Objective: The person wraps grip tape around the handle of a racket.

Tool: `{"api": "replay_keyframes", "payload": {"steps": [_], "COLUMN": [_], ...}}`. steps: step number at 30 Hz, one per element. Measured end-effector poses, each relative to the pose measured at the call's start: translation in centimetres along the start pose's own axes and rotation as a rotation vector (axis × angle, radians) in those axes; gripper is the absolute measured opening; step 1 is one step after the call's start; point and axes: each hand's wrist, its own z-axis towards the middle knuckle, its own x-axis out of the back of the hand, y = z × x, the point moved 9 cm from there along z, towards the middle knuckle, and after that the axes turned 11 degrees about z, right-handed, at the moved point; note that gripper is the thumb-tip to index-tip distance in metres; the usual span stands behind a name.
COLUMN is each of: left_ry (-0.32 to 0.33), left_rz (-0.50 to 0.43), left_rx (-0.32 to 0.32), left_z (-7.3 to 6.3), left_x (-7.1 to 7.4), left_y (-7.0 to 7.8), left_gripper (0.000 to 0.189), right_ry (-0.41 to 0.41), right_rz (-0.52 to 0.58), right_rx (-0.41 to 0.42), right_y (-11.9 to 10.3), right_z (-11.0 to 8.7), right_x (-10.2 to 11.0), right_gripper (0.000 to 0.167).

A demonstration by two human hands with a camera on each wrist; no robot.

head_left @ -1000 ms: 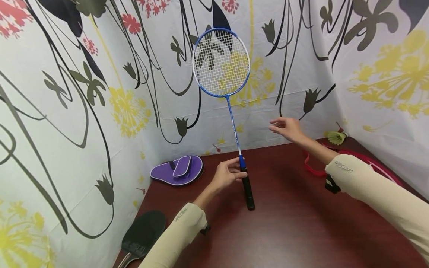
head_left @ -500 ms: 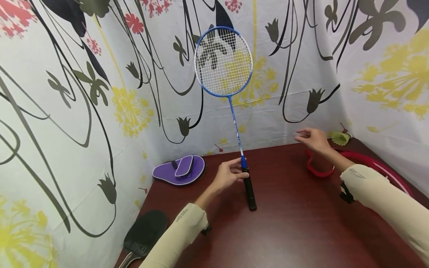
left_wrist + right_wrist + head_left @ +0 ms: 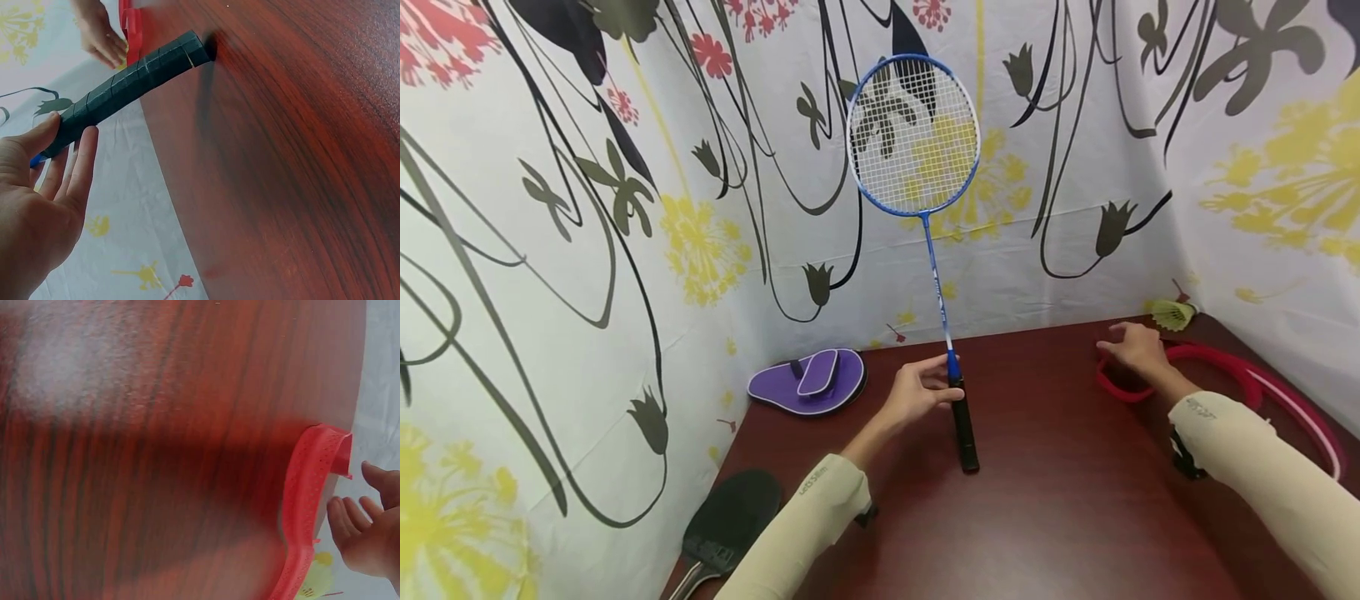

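My left hand (image 3: 916, 393) pinches a blue and white badminton racket (image 3: 938, 287) between thumb and fingers near the top of its black grip (image 3: 134, 81). The racket stands nearly upright, leaning slightly left, its head in front of the patterned cloth and its butt end right at the tabletop. On the right, my right hand (image 3: 1138, 350) is over the looped end of a red perforated band (image 3: 303, 487) with a white stripe. In the right wrist view, the right thumb and loosely bent fingers are spread beside the band, with nothing between them.
A yellow-green shuttlecock (image 3: 1172, 314) lies in the back right corner. At the back left is a purple paddle case (image 3: 775, 387), and a black table tennis paddle (image 3: 733, 508) lies at the left edge. Patterned cloth walls (image 3: 1060, 183) border the dark red table (image 3: 1037, 500).
My right hand has moved right and down, from beside the racket shaft to the red band. The left hand keeps the racket in nearly the same pose; the view has shifted slightly.
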Motion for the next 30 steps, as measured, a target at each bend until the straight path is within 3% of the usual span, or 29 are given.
{"api": "replay_keyframes", "payload": {"steps": [5,10,22,30], "left_ry": [-0.004,-0.004,-0.004,0.009], "left_rz": [-0.014,-0.004,0.022,0.052], "left_rx": [0.004,0.013,-0.01,-0.004], "left_z": [0.1,0.3,0.8,0.9], "left_x": [-0.1,-0.1,-0.6,-0.6], "left_y": [0.1,0.1,0.5,0.6], "left_gripper": [0.055,0.056,0.056,0.057], "right_ry": [-0.078,-0.111,-0.22,-0.234], "right_rz": [0.002,0.027,0.06,0.118], "right_rx": [0.019,0.092,0.352,0.446], "right_y": [0.5,-0.6,-7.4,-11.9], "right_z": [0.0,-0.4,-4.0,-5.3], "right_x": [-1.2,-3.1,-7.1,-8.2], "right_gripper": [0.05,0.042,0.02,0.014]}}
